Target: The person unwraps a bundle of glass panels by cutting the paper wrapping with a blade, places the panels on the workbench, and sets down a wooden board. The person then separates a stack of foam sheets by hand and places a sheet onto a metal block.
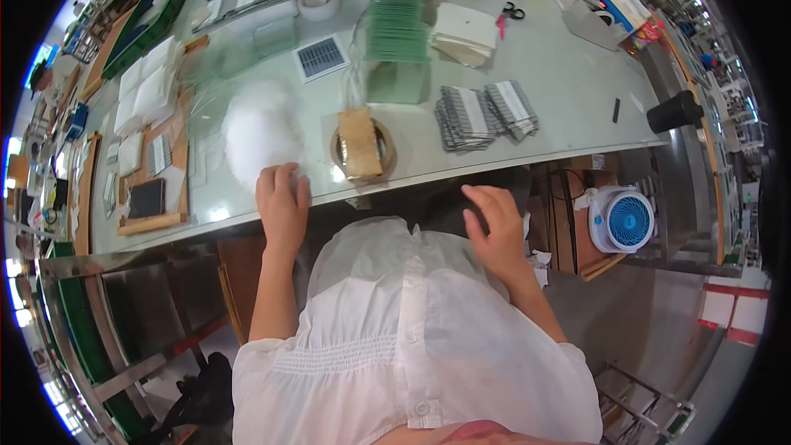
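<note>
The person wears a white blouse [354, 288] of thin, light cloth, which looks partly see-through in its lower part. Along the middle runs a button strip [414, 305], straight and of the same white colour, with small round buttons [422, 408] of pale tone. On the left side of the chest, a gathered band [338, 358] shows several narrow rows of stitching with fine wrinkles. The sleeves [257, 363] are short and loose. Both forearms [278, 292] are bare, and so are the left hand [282, 198] and the right hand [497, 229].
</note>
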Action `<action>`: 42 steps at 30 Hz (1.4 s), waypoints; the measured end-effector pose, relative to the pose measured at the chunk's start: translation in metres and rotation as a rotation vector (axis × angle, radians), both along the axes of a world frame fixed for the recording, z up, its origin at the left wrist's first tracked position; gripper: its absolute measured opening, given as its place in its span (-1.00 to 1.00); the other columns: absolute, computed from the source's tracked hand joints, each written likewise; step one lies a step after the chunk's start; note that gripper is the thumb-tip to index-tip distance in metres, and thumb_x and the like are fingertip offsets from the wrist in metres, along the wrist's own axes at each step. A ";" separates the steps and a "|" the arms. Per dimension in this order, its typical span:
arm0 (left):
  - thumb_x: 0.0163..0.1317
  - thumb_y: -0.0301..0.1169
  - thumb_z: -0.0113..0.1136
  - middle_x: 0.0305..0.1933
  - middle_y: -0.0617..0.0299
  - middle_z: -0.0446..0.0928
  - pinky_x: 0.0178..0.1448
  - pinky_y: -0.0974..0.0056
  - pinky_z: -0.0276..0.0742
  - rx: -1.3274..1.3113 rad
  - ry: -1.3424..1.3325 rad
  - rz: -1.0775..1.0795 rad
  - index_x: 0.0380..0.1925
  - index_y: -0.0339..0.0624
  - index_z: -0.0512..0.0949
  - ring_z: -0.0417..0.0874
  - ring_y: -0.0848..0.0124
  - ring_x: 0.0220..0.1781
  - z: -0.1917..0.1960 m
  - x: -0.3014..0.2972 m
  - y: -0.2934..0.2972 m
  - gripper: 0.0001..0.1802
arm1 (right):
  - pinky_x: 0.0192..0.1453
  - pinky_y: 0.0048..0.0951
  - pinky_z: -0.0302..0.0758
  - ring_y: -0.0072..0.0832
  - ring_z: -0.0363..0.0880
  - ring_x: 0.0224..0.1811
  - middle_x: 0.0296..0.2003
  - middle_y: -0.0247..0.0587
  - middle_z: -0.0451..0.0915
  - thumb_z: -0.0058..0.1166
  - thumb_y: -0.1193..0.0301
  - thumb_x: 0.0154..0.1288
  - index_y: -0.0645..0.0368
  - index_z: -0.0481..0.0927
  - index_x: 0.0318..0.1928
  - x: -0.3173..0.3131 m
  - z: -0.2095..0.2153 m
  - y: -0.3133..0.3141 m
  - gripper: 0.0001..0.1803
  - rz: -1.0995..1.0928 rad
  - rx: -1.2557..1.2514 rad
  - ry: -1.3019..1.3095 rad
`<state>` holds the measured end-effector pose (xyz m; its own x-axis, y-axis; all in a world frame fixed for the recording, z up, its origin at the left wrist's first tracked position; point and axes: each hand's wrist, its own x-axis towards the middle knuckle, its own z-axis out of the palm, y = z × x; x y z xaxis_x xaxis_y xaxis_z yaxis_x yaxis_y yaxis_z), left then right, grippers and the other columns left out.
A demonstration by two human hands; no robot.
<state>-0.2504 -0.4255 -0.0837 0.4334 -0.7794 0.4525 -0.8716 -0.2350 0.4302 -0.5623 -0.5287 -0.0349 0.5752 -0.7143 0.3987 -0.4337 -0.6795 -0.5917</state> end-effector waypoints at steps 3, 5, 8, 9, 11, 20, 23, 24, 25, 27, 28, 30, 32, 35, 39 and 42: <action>0.16 -0.47 0.13 -0.18 0.04 0.43 -0.01 0.15 0.37 0.011 0.003 0.009 -0.16 -0.24 0.48 0.47 0.13 -0.12 0.002 -0.002 -0.003 -0.77 | -0.14 -0.41 0.49 -0.30 0.51 -0.13 -0.09 -0.14 0.53 0.09 0.56 0.17 0.21 0.52 0.00 -0.026 -0.010 -0.028 -0.66 -0.183 0.072 -0.077; 0.16 -0.47 0.12 -0.18 0.04 0.43 -0.01 0.15 0.37 0.011 0.034 0.001 -0.16 -0.25 0.48 0.47 0.12 -0.12 0.003 -0.001 -0.008 -0.77 | -0.15 -0.43 0.48 -0.34 0.51 -0.12 -0.07 -0.14 0.53 0.06 0.54 0.21 0.21 0.51 0.02 -0.042 -0.018 -0.061 -0.67 -0.280 0.118 -0.157; 0.16 -0.46 0.13 -0.18 0.04 0.43 -0.02 0.14 0.38 0.033 -0.023 0.063 -0.16 -0.25 0.48 0.47 0.12 -0.13 0.001 -0.001 0.002 -0.77 | 0.00 -0.39 0.45 -0.31 0.49 0.00 0.01 -0.09 0.50 -0.02 0.46 0.32 0.22 0.45 0.10 -0.052 -0.036 -0.117 -0.66 -0.416 0.073 -0.154; 0.14 -0.46 0.13 -0.19 0.02 0.44 -0.02 0.10 0.38 0.019 -0.015 0.095 -0.18 -0.24 0.48 0.47 0.08 -0.13 -0.001 -0.002 0.007 -0.77 | 0.10 -0.36 0.40 -0.29 0.46 0.06 0.05 -0.06 0.48 -0.05 0.40 0.36 0.24 0.42 0.13 -0.053 -0.050 -0.137 -0.63 -0.465 -0.050 -0.076; 0.12 -0.47 0.13 -0.19 -0.01 0.45 -0.02 0.08 0.40 0.044 -0.066 0.127 -0.19 -0.23 0.48 0.48 0.04 -0.11 -0.007 -0.002 0.008 -0.77 | 0.25 -0.30 0.30 -0.25 0.41 0.15 0.10 0.00 0.44 -0.10 0.32 0.41 0.30 0.36 0.17 -0.053 -0.074 -0.165 -0.58 -0.496 -0.106 0.003; -0.05 -0.59 0.26 -0.23 0.14 0.47 -0.10 0.14 0.36 -0.374 -0.129 0.086 -0.17 -0.12 0.46 0.44 0.15 -0.18 -0.036 -0.020 0.058 -0.62 | 0.22 -0.34 0.37 -0.22 0.50 0.09 0.08 0.07 0.48 -0.25 0.31 0.50 0.34 0.34 0.19 -0.066 -0.085 -0.175 -0.58 -0.378 0.111 -0.208; -0.04 -0.58 0.25 -0.24 0.12 0.46 -0.14 0.14 0.35 -0.374 -0.020 0.299 -0.19 -0.13 0.46 0.44 0.15 -0.20 -0.073 -0.020 0.086 -0.64 | 0.24 -0.34 0.36 -0.23 0.48 0.12 0.06 0.07 0.49 -0.27 0.33 0.50 0.39 0.36 0.15 -0.056 -0.068 -0.162 -0.59 -0.360 0.134 -0.303; -0.03 -0.57 0.24 -0.24 0.11 0.46 -0.13 0.15 0.36 -0.267 0.013 0.418 -0.19 -0.13 0.46 0.44 0.15 -0.20 -0.085 -0.015 0.099 -0.66 | 0.24 -0.34 0.36 -0.23 0.48 0.12 0.06 0.07 0.49 -0.27 0.33 0.50 0.39 0.36 0.15 -0.059 -0.066 -0.160 -0.59 -0.353 0.131 -0.288; -0.01 -0.56 0.24 -0.24 0.10 0.46 -0.12 0.15 0.36 -0.159 0.043 0.535 -0.20 -0.14 0.46 0.45 0.15 -0.20 -0.097 -0.007 0.116 -0.68 | 0.26 -0.33 0.34 -0.22 0.45 0.14 0.07 0.05 0.49 -0.32 0.31 0.51 0.36 0.39 0.14 -0.062 -0.066 -0.163 -0.59 -0.406 0.070 -0.268; 0.06 -0.51 0.17 -0.18 0.03 0.47 0.03 0.07 0.39 -0.041 0.189 0.712 -0.18 -0.17 0.47 0.48 0.08 -0.04 -0.139 0.021 0.155 -0.72 | 0.28 -0.33 0.32 -0.22 0.43 0.17 0.07 0.03 0.49 -0.36 0.29 0.52 0.34 0.41 0.13 -0.065 -0.058 -0.156 -0.58 -0.476 -0.006 -0.243; 0.07 -0.46 0.17 -0.13 0.00 0.47 0.10 0.02 0.39 0.013 0.190 0.819 -0.14 -0.19 0.47 0.48 0.05 0.02 -0.176 0.035 0.188 -0.70 | 0.27 -0.34 0.32 -0.24 0.43 0.17 0.06 -0.01 0.50 -0.34 0.29 0.52 0.33 0.44 0.11 -0.061 -0.050 -0.148 -0.59 -0.504 -0.036 -0.250; 0.10 -0.33 0.13 -0.14 0.02 0.50 0.07 0.01 0.43 0.315 -0.091 1.078 -0.05 -0.15 0.43 0.51 0.00 -0.02 -0.247 0.058 0.262 -0.62 | 0.26 -0.35 0.32 -0.25 0.44 0.16 0.06 -0.05 0.51 -0.33 0.30 0.51 0.32 0.47 0.08 -0.060 -0.041 -0.137 -0.60 -0.536 -0.068 -0.256; 0.14 -0.33 0.08 -0.08 0.01 0.49 0.06 -0.03 0.44 0.535 -0.088 1.182 -0.07 -0.15 0.42 0.49 0.00 0.02 -0.262 0.082 0.314 -0.66 | 0.22 -0.38 0.34 -0.29 0.46 0.12 0.06 -0.12 0.52 -0.29 0.31 0.50 0.29 0.49 0.07 -0.067 -0.031 -0.123 -0.62 -0.493 -0.150 -0.173; 0.19 -0.38 0.02 -0.06 0.01 0.48 0.04 -0.05 0.46 0.574 0.048 1.076 -0.12 -0.16 0.43 0.49 -0.01 0.03 -0.267 0.109 0.355 -0.75 | 0.17 -0.38 0.36 -0.31 0.49 0.05 0.05 -0.15 0.53 -0.25 0.34 0.48 0.28 0.50 0.06 -0.079 -0.020 -0.099 -0.64 -0.482 -0.240 -0.092; 0.22 -0.48 -0.07 -0.10 -0.03 0.47 0.00 -0.04 0.50 0.800 0.070 1.059 -0.13 -0.15 0.42 0.51 -0.01 -0.01 -0.248 0.122 0.323 -0.79 | 0.05 -0.42 0.42 -0.30 0.52 -0.03 -0.01 -0.11 0.55 -0.27 0.40 0.47 0.30 0.52 0.02 -0.052 0.001 -0.051 -0.67 -0.484 -0.426 0.047; 0.20 -0.43 0.01 -0.10 -0.04 0.46 -0.03 -0.02 0.52 0.826 0.194 0.888 -0.14 -0.13 0.43 0.54 -0.03 -0.06 -0.281 0.119 0.345 -0.79 | -0.04 -0.42 0.47 -0.29 0.54 -0.09 -0.10 -0.05 0.58 -0.29 0.43 0.44 0.30 0.52 -0.01 -0.003 -0.005 -0.018 -0.68 -0.130 -0.408 -0.142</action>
